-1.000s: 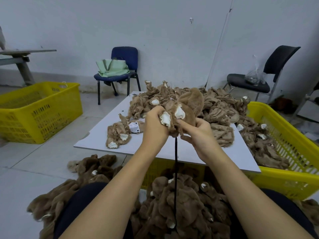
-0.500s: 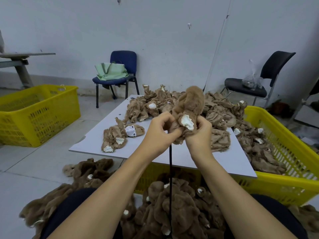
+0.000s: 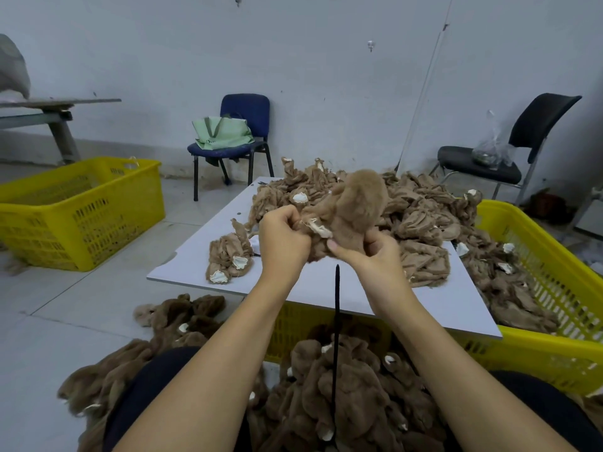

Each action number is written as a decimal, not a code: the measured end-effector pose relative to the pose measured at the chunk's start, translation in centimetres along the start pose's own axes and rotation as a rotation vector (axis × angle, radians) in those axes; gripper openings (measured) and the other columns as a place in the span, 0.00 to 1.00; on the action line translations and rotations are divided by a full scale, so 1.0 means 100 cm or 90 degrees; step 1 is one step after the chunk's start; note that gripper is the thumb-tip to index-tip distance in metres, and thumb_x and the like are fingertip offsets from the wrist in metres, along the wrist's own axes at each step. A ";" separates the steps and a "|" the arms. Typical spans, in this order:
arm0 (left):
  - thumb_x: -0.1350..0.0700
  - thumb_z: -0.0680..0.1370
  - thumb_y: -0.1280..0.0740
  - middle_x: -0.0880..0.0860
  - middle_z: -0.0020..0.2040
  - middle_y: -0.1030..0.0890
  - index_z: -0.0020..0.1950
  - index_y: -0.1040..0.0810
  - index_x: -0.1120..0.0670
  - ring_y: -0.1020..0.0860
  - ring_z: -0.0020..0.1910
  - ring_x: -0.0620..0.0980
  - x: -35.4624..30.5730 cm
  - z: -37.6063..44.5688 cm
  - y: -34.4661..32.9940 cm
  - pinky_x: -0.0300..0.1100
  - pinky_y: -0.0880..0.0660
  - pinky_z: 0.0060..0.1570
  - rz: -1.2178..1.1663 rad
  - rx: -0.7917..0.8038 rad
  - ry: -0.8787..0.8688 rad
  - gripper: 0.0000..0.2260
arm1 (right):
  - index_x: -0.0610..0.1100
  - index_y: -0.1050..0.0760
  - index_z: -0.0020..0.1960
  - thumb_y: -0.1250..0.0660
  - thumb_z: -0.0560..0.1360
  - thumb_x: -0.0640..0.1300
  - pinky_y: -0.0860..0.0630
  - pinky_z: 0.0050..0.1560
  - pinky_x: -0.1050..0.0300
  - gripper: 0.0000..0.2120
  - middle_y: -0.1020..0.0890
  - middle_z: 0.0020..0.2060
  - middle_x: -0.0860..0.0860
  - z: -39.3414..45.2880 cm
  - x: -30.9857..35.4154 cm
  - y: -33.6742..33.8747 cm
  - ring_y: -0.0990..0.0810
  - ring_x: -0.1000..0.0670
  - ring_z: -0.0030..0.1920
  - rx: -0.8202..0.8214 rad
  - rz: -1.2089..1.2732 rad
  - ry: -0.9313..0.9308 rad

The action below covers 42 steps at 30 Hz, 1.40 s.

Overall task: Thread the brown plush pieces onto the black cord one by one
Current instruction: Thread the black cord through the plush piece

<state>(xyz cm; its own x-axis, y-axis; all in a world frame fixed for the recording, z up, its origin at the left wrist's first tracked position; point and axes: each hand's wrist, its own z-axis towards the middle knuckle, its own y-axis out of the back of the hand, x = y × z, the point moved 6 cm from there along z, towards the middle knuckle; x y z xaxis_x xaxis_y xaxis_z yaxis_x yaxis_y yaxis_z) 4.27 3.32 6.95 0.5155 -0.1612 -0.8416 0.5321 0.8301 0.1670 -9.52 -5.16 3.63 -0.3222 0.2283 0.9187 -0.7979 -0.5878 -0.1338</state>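
Head view: both hands are working one brown plush piece (image 3: 352, 216) at frame centre, held up over the near half of the white counter (image 3: 202, 252). Left hand (image 3: 283, 238) is gripping the piece's left edge, fingers curled into the fur beside a cream patch. Right hand (image 3: 375, 252) is holding it from below at 4 o'clock of the piece, thumb pressing the fur, fingers wrapped behind. The plush is standing roughly upright, rounded end on top.

Black cord (image 3: 336, 321) is running straight down from just under the hands toward 6 o'clock; its top end is showing in the gap between the wrists, apart from the held piece. Lower down it is disappearing into the threaded plush bundle (image 3: 342, 402) lying between the person's knees.

Loose plush pile (image 3: 408, 223) is covering the counter's far and right side, from 12 to 3 o'clock, spilling into the yellow crate (image 3: 554, 350) at 4 o'clock. A small plush clump (image 3: 228, 259) is sitting at 9 o'clock of the hands. More plush (image 3: 169, 321) is lying on the floor at 8 o'clock.
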 end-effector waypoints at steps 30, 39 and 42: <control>0.70 0.70 0.32 0.55 0.30 0.29 0.33 0.32 0.59 0.29 0.30 0.54 0.000 -0.010 -0.014 0.51 0.28 0.29 0.055 0.059 0.028 0.12 | 0.26 0.24 0.51 0.26 0.74 0.34 0.17 0.52 0.41 0.13 0.20 0.46 0.29 0.000 0.006 0.018 0.17 0.35 0.50 -0.056 -0.034 0.022; 0.60 0.73 0.22 0.52 0.53 0.25 0.54 0.20 0.56 0.23 0.47 0.37 -0.017 -0.025 -0.023 0.33 0.24 0.44 0.046 0.361 -0.057 0.12 | 0.31 0.23 0.64 0.34 0.82 0.37 0.18 0.53 0.53 0.13 0.15 0.55 0.39 -0.002 -0.019 0.033 0.15 0.43 0.55 -0.113 0.191 -0.175; 0.58 0.73 0.22 0.51 0.52 0.26 0.53 0.20 0.56 0.26 0.49 0.40 -0.018 -0.023 -0.019 0.31 0.28 0.47 0.072 0.307 -0.059 0.12 | 0.33 0.20 0.56 0.30 0.79 0.36 0.19 0.51 0.55 0.08 0.14 0.49 0.41 -0.006 -0.019 0.024 0.14 0.46 0.51 -0.097 0.161 -0.156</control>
<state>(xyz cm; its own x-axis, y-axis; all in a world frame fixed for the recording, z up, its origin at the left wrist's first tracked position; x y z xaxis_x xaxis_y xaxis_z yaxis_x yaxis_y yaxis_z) 0.77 3.27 6.96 0.6338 -0.1488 -0.7590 0.7075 0.5080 0.4912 -11.10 -6.55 1.36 -0.4020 -0.1118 0.9088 -0.7816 -0.4750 -0.4042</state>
